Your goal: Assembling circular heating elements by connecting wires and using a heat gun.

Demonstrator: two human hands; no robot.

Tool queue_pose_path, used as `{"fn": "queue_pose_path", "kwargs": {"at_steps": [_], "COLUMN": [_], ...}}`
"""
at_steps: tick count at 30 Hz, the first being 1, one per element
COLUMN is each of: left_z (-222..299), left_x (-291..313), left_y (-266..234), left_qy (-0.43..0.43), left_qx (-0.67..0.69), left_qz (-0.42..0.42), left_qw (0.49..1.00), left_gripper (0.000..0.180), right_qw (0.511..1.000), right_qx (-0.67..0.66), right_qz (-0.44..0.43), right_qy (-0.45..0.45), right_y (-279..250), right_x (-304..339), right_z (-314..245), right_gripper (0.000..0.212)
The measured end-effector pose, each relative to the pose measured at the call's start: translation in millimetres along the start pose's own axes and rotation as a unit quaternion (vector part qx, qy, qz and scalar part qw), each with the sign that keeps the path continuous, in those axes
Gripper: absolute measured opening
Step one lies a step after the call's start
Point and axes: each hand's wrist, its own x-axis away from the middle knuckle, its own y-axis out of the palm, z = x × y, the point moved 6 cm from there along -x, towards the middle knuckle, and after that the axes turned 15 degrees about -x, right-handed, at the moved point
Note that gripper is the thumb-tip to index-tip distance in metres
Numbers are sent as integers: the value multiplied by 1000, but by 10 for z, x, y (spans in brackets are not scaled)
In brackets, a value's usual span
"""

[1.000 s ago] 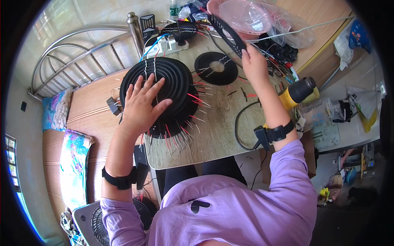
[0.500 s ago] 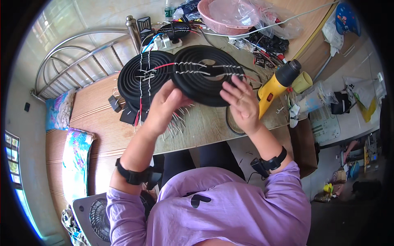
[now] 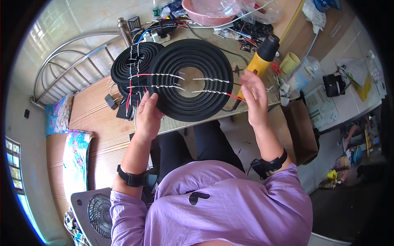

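My left hand [image 3: 148,117] is closed on the lower left rim of a large black ribbed ring [image 3: 191,113], its thumb on the front. The ring faces me, tilted up above the table edge, with a round hole in its middle. Silvery twisted wire ends cross its ridges on both sides of the hole, joined to red and black wires. My right hand [image 3: 255,100] is beside the ring's right edge, apart from it, fingers stretched out near the red and black wire ends. Behind, to the left, a similar ribbed ring stack [image 3: 119,69] with twisted wires lies on the table.
A yellow heat gun [image 3: 259,61] stands at the right, near a yellow-green cup [image 3: 289,62]. A pink basket [image 3: 205,16] and clutter fill the back. Left are a mat-covered bed [image 3: 98,119] and a grey fan [image 3: 98,213]; an open cardboard box [image 3: 301,131] is lower right.
The ring has come nearer and turned to face me more fully. My right hand has drawn away from its rim. The whole view has shifted slightly.
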Motion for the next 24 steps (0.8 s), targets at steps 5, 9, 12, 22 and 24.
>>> {"fn": "queue_pose_path", "kwargs": {"at_steps": [5,9,12,22,24], "left_z": [-75,-116,-125,-126,-148], "left_x": [39,2,-41,-49,-131], "left_y": [-78,-100,-59,275,413], "left_qy": [15,11,13,5,4], "left_qx": [9,2,-2,-24,-14], "left_qz": [-25,5,17,-18,-69], "left_qw": [1000,1000,1000,1000,998], "left_gripper": [20,17,16,24,27], "right_qw": [988,989,992,955,949], "right_qx": [-7,-17,-9,-103,-107], "right_qz": [-94,-98,-91,-134,-166], "right_qy": [121,108,88,244,246], "right_y": [-13,-14,-85,-253,-299], "right_x": [74,79,56,269,333], "right_z": [101,-45,-154,186,312], "right_gripper": [19,18,17,54,54]}}
